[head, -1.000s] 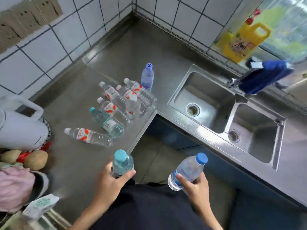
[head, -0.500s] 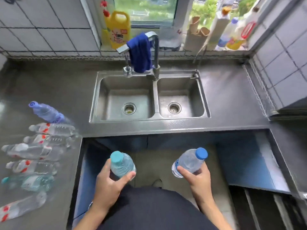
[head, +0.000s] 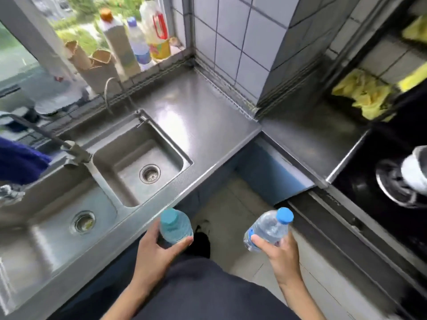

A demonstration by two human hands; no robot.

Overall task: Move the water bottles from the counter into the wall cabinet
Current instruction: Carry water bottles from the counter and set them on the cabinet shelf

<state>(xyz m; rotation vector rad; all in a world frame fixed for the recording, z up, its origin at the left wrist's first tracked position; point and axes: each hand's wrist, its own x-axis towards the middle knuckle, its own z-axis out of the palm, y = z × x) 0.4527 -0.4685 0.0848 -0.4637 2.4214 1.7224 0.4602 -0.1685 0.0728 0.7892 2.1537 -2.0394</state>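
Head view: left hand (head: 157,252) has its grip curled round a teal bottle (head: 176,227), right hand (head: 280,252) round a clear bottle (head: 268,227), both off the desk (head: 196,116) edge, likely for carrying.

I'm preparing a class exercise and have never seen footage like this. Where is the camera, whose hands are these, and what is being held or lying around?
There is no machine here. A person wears a wide-angle camera on the head, looking down at their own hands. The left hand grips a teal-capped water bottle, and the right hand grips a blue-capped water bottle. Beyond them are a steel counter with a double sink, cleaning bottles on the windowsill, and a stove at the right.
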